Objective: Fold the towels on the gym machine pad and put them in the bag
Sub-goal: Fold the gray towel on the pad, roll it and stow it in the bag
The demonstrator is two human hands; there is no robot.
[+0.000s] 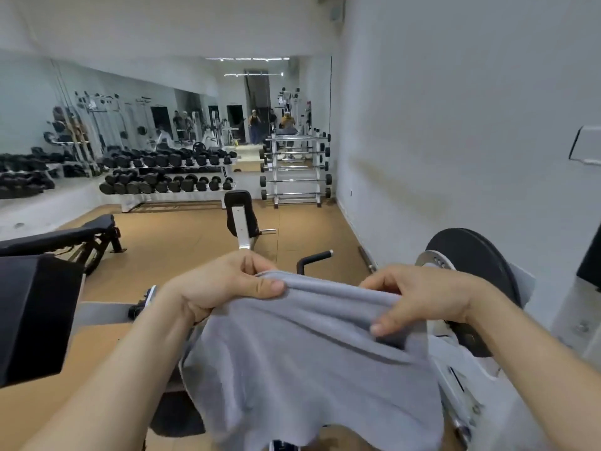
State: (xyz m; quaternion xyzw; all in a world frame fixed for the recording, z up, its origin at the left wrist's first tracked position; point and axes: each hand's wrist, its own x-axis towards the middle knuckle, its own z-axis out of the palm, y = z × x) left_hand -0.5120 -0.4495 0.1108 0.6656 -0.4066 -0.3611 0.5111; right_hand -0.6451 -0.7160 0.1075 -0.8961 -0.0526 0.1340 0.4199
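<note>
A grey towel (312, 362) hangs in front of me, held up by its top edge. My left hand (224, 284) pinches the towel's upper left part between thumb and fingers. My right hand (422, 297) grips the upper right part, its fingers curled over the bunched cloth. The towel's lower part droops over the white gym machine (471, 395) below. A black pad (35, 317) of the machine shows at the left edge. No bag is in view.
A black weight plate (474, 262) sits on the machine at the right, near the white wall. A black bench (65, 236) stands at the left and a small seat (240, 216) ahead. Dumbbell racks (169, 177) and a barbell rack (296, 167) line the far mirror wall.
</note>
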